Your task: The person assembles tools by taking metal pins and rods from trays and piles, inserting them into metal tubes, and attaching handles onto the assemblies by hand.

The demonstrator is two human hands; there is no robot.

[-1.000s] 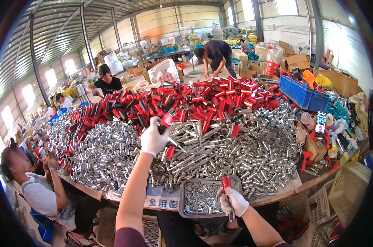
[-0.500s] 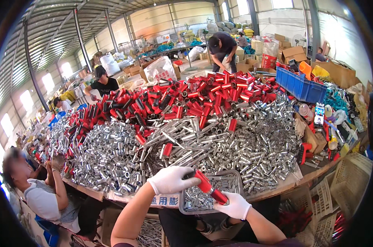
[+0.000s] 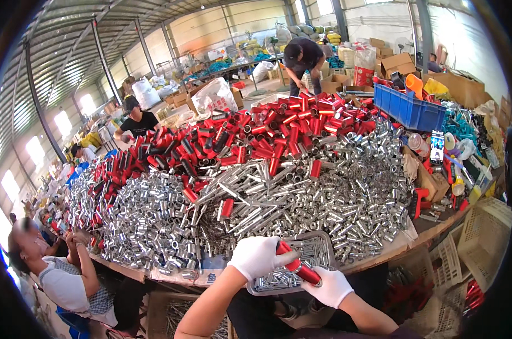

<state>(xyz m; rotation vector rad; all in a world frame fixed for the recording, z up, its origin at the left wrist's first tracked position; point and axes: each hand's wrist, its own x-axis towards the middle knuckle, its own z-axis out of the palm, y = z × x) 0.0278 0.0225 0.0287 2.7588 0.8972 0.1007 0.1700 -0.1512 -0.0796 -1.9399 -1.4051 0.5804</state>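
Note:
Both my hands wear white gloves and are closed on a red tubular handle with a metallic band round its middle point(image 3: 305, 272). My left hand point(image 3: 257, 257) wraps its upper left end, fingers across the red surface. At the lower right end, my right hand point(image 3: 330, 287) grips the tube. The handle slants down to the right above a grey plastic tray point(image 3: 330, 248) of small silver metal rods. My gloves and the handle hide part of the tray.
A heap of silver metal sleeves point(image 3: 149, 209), rods and springs covers the table, with red tubes point(image 3: 290, 124) piled behind. At right are a blue crate point(image 3: 408, 107), a phone point(image 3: 437, 147) and stacked plastic baskets point(image 3: 482, 231). A person point(image 3: 64, 277) sits at left; others work behind.
My left hand has moved right along the handle and closed round its upper end. My right hand has shifted slightly right and down, still gripping. The whole view has shifted a little.

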